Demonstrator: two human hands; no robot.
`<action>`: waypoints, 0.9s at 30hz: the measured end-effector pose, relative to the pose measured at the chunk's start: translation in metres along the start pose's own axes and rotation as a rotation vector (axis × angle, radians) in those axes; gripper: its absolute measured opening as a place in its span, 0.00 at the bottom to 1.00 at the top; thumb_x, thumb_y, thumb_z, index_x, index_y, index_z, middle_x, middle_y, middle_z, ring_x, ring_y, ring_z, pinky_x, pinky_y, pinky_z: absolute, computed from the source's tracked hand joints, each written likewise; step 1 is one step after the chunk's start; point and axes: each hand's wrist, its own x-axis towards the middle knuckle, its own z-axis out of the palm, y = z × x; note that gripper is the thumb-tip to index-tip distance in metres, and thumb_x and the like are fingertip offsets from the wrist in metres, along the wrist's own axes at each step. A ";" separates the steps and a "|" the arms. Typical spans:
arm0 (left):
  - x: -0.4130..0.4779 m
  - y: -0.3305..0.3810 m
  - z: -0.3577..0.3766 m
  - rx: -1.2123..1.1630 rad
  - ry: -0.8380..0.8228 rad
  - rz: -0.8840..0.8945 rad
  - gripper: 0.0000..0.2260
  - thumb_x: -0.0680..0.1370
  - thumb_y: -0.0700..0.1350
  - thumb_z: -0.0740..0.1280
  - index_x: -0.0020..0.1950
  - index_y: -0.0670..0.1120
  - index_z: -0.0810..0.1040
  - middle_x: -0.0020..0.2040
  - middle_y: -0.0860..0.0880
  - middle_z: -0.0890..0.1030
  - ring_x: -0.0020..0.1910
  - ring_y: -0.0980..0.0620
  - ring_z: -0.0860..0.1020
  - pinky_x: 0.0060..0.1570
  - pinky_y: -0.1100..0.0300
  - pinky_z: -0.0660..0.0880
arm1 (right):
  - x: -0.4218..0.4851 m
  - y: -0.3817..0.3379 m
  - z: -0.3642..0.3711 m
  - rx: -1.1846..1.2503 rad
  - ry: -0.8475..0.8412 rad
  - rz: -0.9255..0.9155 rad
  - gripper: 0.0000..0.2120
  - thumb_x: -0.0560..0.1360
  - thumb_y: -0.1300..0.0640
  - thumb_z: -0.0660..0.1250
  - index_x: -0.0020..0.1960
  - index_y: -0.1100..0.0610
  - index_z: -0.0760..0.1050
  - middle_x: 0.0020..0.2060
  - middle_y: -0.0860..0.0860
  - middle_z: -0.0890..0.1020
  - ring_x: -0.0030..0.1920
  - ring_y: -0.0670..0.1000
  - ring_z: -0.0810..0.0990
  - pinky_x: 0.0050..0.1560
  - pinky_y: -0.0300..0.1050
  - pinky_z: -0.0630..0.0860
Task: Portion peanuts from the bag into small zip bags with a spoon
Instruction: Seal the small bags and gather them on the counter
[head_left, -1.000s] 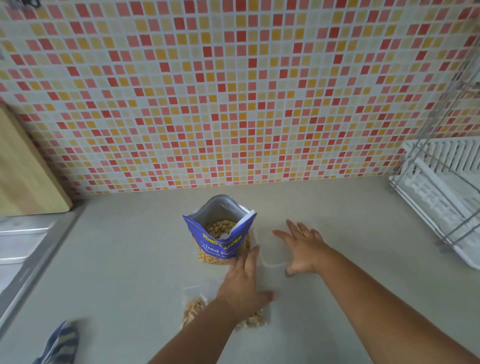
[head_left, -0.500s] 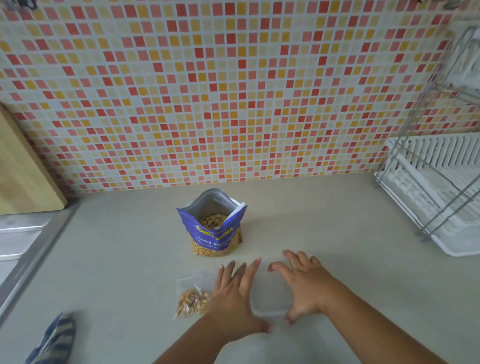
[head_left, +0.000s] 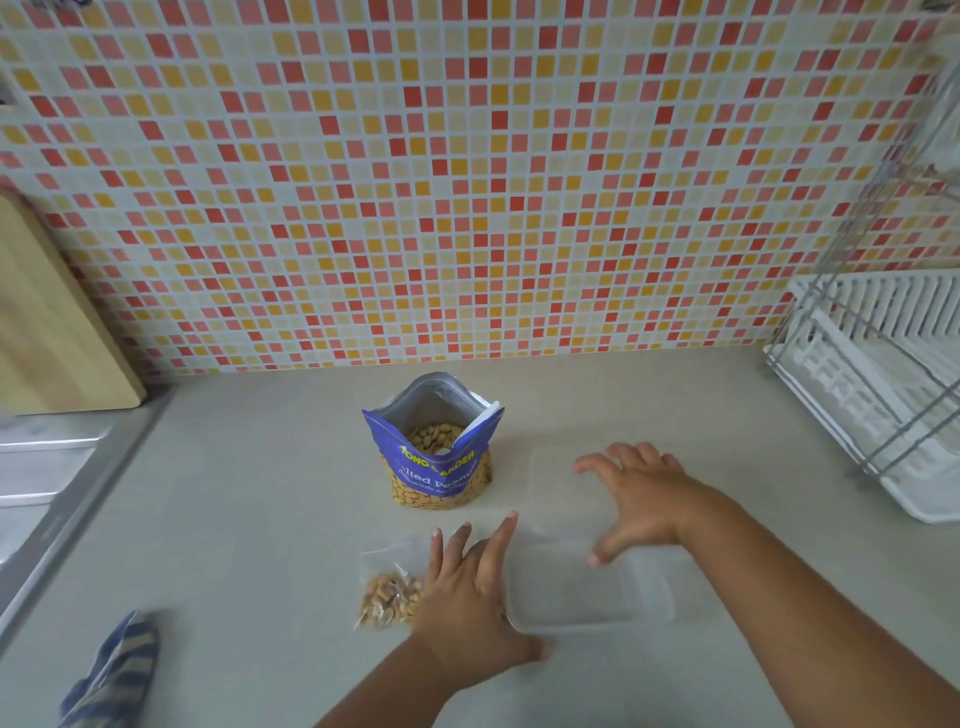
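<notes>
Left hand partly hides filled zip bag; spoon unseen.

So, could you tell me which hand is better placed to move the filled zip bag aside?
The left hand: it lies over the filled zip bag, while the right hand rests farther right.

Bench open left of peanut bag, upright mid-bench. Near centre crowded: filled zip bag, clear container, both hands. Dish rack blocks far right; striped cloth near left.
</notes>
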 end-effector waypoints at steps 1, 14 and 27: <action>0.000 0.000 0.000 0.005 0.004 0.002 0.55 0.60 0.71 0.67 0.74 0.59 0.33 0.74 0.59 0.58 0.77 0.50 0.44 0.74 0.46 0.34 | 0.006 0.003 -0.006 0.021 0.033 0.028 0.47 0.57 0.35 0.73 0.70 0.39 0.55 0.72 0.53 0.58 0.73 0.55 0.54 0.70 0.52 0.55; 0.005 -0.017 0.019 0.043 0.127 0.110 0.40 0.61 0.81 0.48 0.65 0.61 0.71 0.59 0.54 0.80 0.64 0.43 0.76 0.67 0.46 0.50 | 0.095 -0.005 0.019 0.008 0.000 0.177 0.48 0.56 0.32 0.71 0.71 0.39 0.56 0.71 0.54 0.61 0.72 0.56 0.56 0.68 0.54 0.56; -0.004 -0.051 -0.006 -0.156 0.621 0.094 0.26 0.70 0.71 0.60 0.55 0.53 0.78 0.53 0.57 0.80 0.56 0.53 0.74 0.63 0.58 0.65 | 0.070 -0.050 0.006 0.087 0.092 0.097 0.17 0.70 0.47 0.62 0.57 0.45 0.75 0.59 0.49 0.77 0.64 0.54 0.67 0.61 0.50 0.64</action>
